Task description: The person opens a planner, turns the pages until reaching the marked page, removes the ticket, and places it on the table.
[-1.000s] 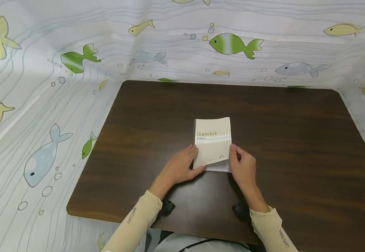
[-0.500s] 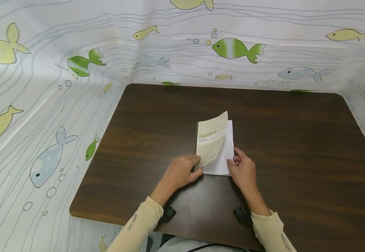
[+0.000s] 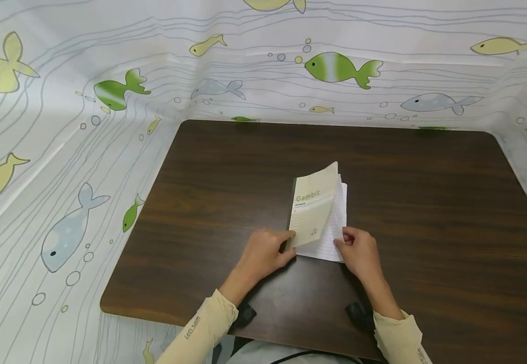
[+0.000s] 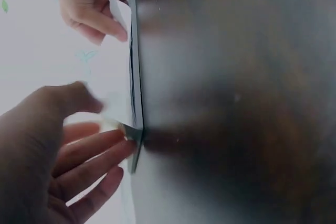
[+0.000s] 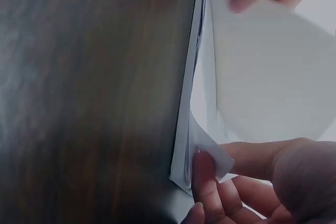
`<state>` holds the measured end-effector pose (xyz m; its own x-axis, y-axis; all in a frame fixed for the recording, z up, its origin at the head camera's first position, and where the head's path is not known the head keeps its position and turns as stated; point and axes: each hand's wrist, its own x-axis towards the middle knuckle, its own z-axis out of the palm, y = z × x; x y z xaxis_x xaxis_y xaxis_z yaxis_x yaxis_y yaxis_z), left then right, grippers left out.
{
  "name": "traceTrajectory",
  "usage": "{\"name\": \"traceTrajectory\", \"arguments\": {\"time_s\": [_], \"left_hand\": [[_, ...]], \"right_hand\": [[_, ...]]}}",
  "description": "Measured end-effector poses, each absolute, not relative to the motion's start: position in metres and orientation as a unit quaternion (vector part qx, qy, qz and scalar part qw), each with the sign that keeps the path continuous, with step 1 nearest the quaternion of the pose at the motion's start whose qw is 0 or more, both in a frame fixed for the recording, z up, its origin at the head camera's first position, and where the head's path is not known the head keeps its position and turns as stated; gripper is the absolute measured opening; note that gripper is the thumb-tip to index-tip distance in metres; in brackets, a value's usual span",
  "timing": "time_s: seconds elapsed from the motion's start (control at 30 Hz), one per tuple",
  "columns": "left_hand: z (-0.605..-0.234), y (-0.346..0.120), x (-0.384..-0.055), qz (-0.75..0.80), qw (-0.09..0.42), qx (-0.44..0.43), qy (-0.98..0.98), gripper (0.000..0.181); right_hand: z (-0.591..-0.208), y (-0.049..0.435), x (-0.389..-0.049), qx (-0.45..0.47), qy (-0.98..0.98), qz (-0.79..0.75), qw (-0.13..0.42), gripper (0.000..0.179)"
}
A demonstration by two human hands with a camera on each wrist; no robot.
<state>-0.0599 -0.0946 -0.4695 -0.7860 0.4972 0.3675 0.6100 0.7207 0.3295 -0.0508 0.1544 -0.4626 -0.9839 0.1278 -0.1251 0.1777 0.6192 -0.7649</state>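
Observation:
A notebook with a cream cover marked "Gambit" lies partly opened on the dark table. Its cover stands lifted along the right side, baring a white lined page. My left hand is at the lower left corner, by the spine; in the left wrist view its thumb stands apart from the loosely bent fingers, whose tips touch the spine edge. At the lower right edge my right hand pinches a page between thumb and fingers. The page corner curls up there in the right wrist view.
The brown wooden table has rounded corners. White fabric with printed fish surrounds it at the back and sides. Dark wrist-worn devices sit under both forearms. Cream sleeves cover the arms.
The cover has lifted away from the right side, uncovering the lined page. My right hand has let go of the cover's edge and now pinches a page. The notebook has shifted slightly right and tilted.

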Motion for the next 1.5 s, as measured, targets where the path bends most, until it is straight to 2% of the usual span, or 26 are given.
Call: {"name": "traceTrajectory", "arguments": {"time_s": [0.13,0.23,0.4,0.53,0.73,0.83,0.93,1.03,1.13,1.27,1.5], "left_hand": [[-0.472,-0.096,-0.055,-0.364,0.151,-0.187,-0.9,0.012],[-0.472,-0.101,-0.054,-0.459,0.185,-0.081,-0.865,0.019],[-0.468,-0.117,-0.062,-0.559,0.191,0.049,-0.805,0.065],[-0.47,-0.132,-0.066,-0.512,0.163,0.068,-0.841,0.069],[-0.474,-0.144,-0.065,-0.383,0.091,0.062,-0.917,0.052],[-0.474,-0.142,-0.064,-0.314,0.081,0.046,-0.945,0.051],[-0.471,-0.136,-0.068,-0.257,0.105,-0.016,-0.961,0.052],[-0.47,-0.127,-0.074,-0.23,0.112,-0.132,-0.958,0.052],[-0.473,-0.119,-0.075,-0.232,0.038,-0.242,-0.942,0.058],[-0.479,-0.113,-0.074,-0.212,-0.062,-0.296,-0.929,0.051],[-0.485,-0.108,-0.075,-0.146,-0.086,-0.318,-0.933,0.065]], "right_hand": [[-0.461,0.162,-0.048,0.081,0.901,-0.423,0.044,0.031],[-0.461,0.168,-0.047,0.077,0.906,-0.414,0.051,0.03],[-0.46,0.177,-0.048,0.084,0.906,-0.409,0.068,0.032],[-0.458,0.18,-0.048,0.091,0.904,-0.409,0.084,0.034],[-0.457,0.183,-0.048,0.103,0.901,-0.412,0.087,0.036],[-0.457,0.184,-0.047,0.105,0.903,-0.408,0.085,0.037],[-0.456,0.185,-0.047,0.103,0.906,-0.402,0.082,0.037],[-0.456,0.185,-0.046,0.104,0.908,-0.398,0.084,0.036],[-0.456,0.184,-0.044,0.108,0.906,-0.4,0.085,0.036],[-0.455,0.181,-0.044,0.11,0.904,-0.403,0.084,0.037],[-0.448,0.18,-0.044,0.098,0.9,-0.421,0.061,0.035]]}}
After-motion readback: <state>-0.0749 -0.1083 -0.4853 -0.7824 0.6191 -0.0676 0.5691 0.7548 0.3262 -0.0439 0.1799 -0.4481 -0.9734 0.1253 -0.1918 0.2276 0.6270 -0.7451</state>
